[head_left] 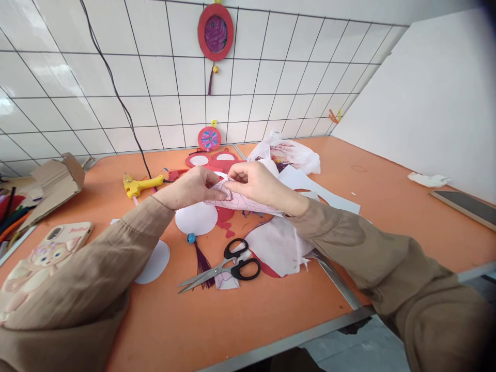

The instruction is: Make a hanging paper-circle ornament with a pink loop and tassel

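Note:
My left hand (197, 186) and my right hand (253, 183) meet over the middle of the table, both pinching a thin pink patterned cloth (248, 203). The cloth is bunched at the fingertips and its sheet spreads beneath my right hand. Below my hands lie black-handled scissors (220, 268) with the blades slightly apart. Partly under them is a dark purple tassel (202, 261) with a blue bell (191, 238). White paper ovals (196, 219) lie near my left hand, and a whitish cloth piece (277, 245) rests below my right wrist.
A yellow glue gun (143, 185) stands at the left, near a phone (58, 248) and a cardboard box (58, 186). Behind my hands are red cutouts (217, 161), a round ornament (210, 138) and a white plastic bag (298, 155). Another ornament (228, 33) hangs on the tiled wall.

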